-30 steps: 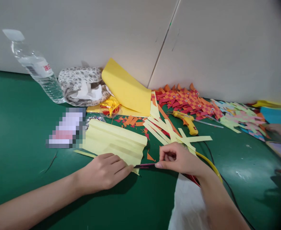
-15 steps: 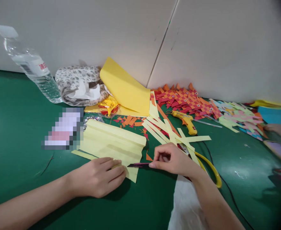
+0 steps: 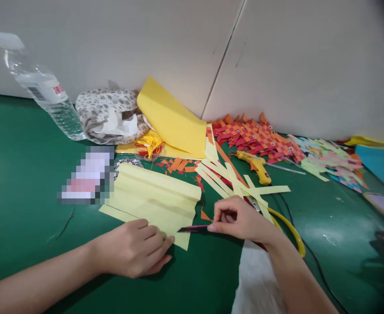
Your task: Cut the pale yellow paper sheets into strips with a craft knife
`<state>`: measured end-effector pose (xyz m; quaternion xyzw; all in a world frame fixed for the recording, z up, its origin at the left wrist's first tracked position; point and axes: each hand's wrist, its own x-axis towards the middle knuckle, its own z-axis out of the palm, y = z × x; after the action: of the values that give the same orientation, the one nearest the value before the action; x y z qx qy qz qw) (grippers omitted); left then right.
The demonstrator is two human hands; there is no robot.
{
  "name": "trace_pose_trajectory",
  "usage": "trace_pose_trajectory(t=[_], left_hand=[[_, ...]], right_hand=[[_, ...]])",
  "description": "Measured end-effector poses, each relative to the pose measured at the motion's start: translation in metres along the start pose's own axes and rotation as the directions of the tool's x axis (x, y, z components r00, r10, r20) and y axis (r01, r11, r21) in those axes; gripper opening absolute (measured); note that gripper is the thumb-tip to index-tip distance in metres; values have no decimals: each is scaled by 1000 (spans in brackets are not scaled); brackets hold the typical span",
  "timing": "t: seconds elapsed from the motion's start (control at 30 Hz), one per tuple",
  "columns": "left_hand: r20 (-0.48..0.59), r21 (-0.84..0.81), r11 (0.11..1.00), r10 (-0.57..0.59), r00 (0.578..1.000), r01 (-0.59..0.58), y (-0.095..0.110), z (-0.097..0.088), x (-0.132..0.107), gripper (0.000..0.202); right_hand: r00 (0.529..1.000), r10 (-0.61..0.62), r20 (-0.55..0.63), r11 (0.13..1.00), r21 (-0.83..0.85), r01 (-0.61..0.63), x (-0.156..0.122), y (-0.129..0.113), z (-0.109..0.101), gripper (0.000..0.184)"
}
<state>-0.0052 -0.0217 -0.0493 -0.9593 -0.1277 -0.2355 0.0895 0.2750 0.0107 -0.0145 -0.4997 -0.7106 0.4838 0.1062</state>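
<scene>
A pale yellow pleated paper sheet [image 3: 152, 198] lies on the green table [image 3: 25, 183]. My left hand [image 3: 136, 248] rests flat on the sheet's near edge, fingers stretched out. Closed in a pinch, my right hand [image 3: 239, 218] holds a thin dark craft knife [image 3: 193, 228]. Its tip touches the sheet's near right corner, close to my left fingertips.
Cut pale yellow strips [image 3: 234, 181], yellow-handled scissors [image 3: 286, 229] and a yellow glue gun [image 3: 255, 165] lie behind my right hand. Woven paper fish [image 3: 257, 137] line the wall. A water bottle [image 3: 44, 91], a patterned pouch [image 3: 108, 113] and folded yellow paper [image 3: 172, 120] stand at the back left.
My left hand slid back toward me along the sheet. The knife drew slightly left, then right again. Another person's hand at the far right edge has gone from view.
</scene>
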Motion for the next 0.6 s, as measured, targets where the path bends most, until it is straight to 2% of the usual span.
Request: trace_pose_trajectory(t=[0.1,0.17,0.33,0.47,0.53,0.6], left_hand=[[27,-7,1000,-29,999,29,2,2,0,26],[81,-11,997,-81,993,82,3,4,0,31],[281,-42,974,-200,939,220,1,4,2,47],[348,-55,966,-220,911,253,-1,2,4,51],[391,-71,961,-220,894,268,-2,0,5,51],[421,-83,957,-220,880,279,-2,-1,6,50]], right_hand=[[990,-31,-137,999,25,34,0,-4,0,31],[966,-48,-255,996,58,64,0,-7,0,28],[877,-69,-476,989,81,122,1,-9,3,24],[806,-121,-579,974,88,209,-1,-8,4,23],[757,-142,-638,953,118,278,-3,-8,4,27],[670,-169,-723,930,108,352,-5,-8,5,27]])
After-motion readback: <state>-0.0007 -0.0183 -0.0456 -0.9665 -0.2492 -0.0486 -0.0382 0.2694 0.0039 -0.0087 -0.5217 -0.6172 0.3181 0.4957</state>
